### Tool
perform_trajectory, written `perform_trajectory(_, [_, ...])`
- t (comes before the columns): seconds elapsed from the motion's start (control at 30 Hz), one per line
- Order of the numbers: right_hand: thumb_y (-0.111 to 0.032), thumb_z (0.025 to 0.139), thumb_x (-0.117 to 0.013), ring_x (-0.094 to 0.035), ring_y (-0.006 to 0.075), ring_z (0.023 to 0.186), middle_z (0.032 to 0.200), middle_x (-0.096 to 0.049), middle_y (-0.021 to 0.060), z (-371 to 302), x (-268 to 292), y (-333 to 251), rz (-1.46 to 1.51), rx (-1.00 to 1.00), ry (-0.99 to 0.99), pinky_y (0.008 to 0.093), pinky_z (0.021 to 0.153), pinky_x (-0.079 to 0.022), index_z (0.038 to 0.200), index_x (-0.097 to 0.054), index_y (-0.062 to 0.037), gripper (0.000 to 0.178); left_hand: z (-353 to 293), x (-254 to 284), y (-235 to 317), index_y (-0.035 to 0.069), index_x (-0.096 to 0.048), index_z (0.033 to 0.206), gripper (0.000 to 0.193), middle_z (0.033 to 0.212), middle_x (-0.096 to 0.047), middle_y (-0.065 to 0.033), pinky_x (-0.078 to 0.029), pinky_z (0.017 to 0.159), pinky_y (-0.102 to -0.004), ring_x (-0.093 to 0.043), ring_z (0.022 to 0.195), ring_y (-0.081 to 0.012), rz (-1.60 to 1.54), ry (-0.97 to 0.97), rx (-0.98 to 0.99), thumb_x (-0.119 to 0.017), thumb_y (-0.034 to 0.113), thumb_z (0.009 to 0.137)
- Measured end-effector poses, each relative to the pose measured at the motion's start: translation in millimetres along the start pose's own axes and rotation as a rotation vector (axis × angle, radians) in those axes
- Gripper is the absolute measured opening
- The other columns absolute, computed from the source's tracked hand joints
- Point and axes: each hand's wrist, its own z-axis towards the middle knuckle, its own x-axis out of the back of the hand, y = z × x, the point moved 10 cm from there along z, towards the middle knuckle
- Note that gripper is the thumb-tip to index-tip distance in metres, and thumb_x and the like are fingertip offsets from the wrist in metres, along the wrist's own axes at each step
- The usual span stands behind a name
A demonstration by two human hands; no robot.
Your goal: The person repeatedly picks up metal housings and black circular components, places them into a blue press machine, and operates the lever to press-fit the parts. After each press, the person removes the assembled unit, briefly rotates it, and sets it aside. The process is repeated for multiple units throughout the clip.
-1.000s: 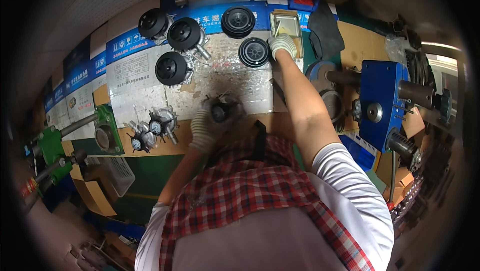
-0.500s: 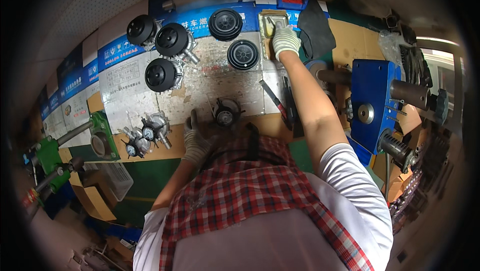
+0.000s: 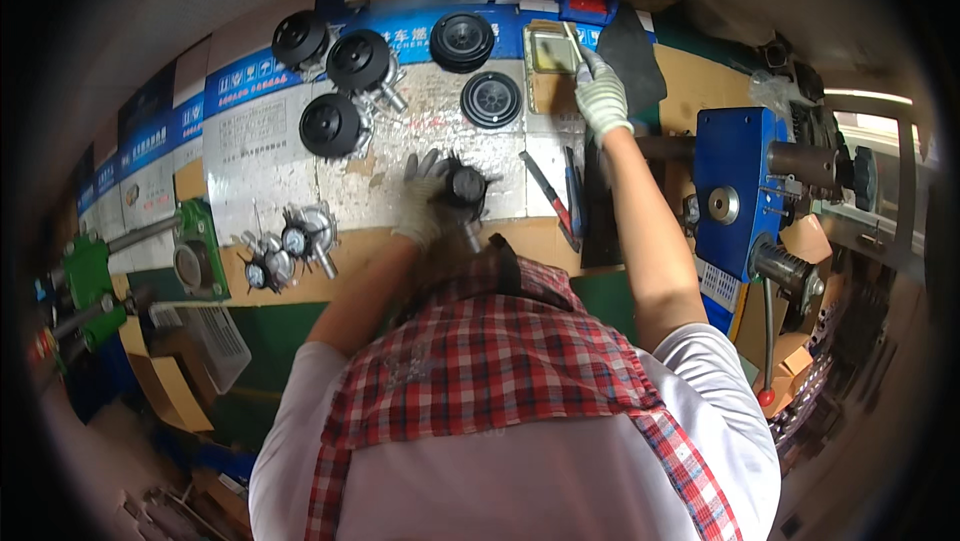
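Note:
My left hand (image 3: 426,199), in a pale glove with dark fingertips, grips the side of a pump (image 3: 467,187) with a dark round top and a pipe pointing toward me. Blur hides part of that grip. My right hand (image 3: 602,101), gloved the same way, is closed on a thin light stick (image 3: 573,44), which may be a brush. The stick slants over the right edge of a shallow tray (image 3: 553,54) with a yellowish inside. Left of the tray are two black ribbed pulleys (image 3: 492,99).
Several pumps with black pulleys (image 3: 330,125) stand at the back left; smaller bare pumps (image 3: 308,231) sit nearer. A red-and-black knife-like tool (image 3: 547,193) lies right of centre. A green clamp fixture (image 3: 195,253) flanks the left, a blue machine (image 3: 735,203) the right.
My left hand has moved forward and right onto the pump, which now sits farther from me and turned. My right hand has drawn back from inside the tray, with the stick showing.

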Motion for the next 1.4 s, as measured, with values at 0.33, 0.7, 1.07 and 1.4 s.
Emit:
perform_trajectory(0.33, [-0.009,0.087,-0.060,-0.067,0.0312,0.091,0.099,-0.069,0.0105,-162.8,38.2,-159.4,-0.277,0.835,-0.219,0.0410,0.079,-0.054,0.118,-0.069,-0.0180,0.034,-22.7,97.9,86.7,0.009,-0.070,0.111,0.045,0.096,-0.071,-0.0052,-0.054,0.082,-0.0342,-0.066,0.087,-0.0174,-0.539,-0.314,0.250,-0.084,0.031,0.075])
perform_trajectory(0.7, [-0.016,0.094,-0.056,-0.067,0.0359,0.096,0.105,-0.071,0.0175,-142.2,31.8,-137.3,-0.160,0.428,-0.383,0.0445,0.086,-0.054,0.125,-0.067,-0.0118,0.033,-20.3,92.0,78.2,0.007,-0.072,0.109,0.053,0.096,-0.073,-0.0069,-0.054,0.082,-0.0345,-0.067,0.085,-0.0188,-0.466,-0.242,0.203,-0.085,0.044,0.074])
perform_trajectory(1.07, [-0.028,0.100,-0.050,-0.069,0.0339,0.094,0.099,-0.072,0.0198,-54.4,-35.4,3.5,0.143,-0.102,-0.257,0.0427,0.084,-0.053,0.119,-0.066,-0.0026,0.036,-23.9,62.6,33.5,0.004,-0.069,0.104,0.040,0.088,-0.070,-0.0052,-0.052,0.076,-0.0340,-0.061,0.079,-0.0162,-0.399,-0.260,0.361,-0.086,0.028,0.076])
perform_trajectory(1.4, [-0.042,0.095,-0.057,-0.059,0.0330,0.109,0.116,-0.060,0.0152,4.2,-77.2,68.5,-0.511,-0.439,0.065,0.0450,0.091,-0.052,0.114,-0.067,-0.0074,0.041,-107.9,62.8,-21.9,0.007,-0.064,0.120,0.045,0.112,-0.067,-0.0022,-0.048,0.093,-0.0289,-0.062,0.099,-0.0142,-1.058,-0.090,0.495,-0.077,0.034,0.087])
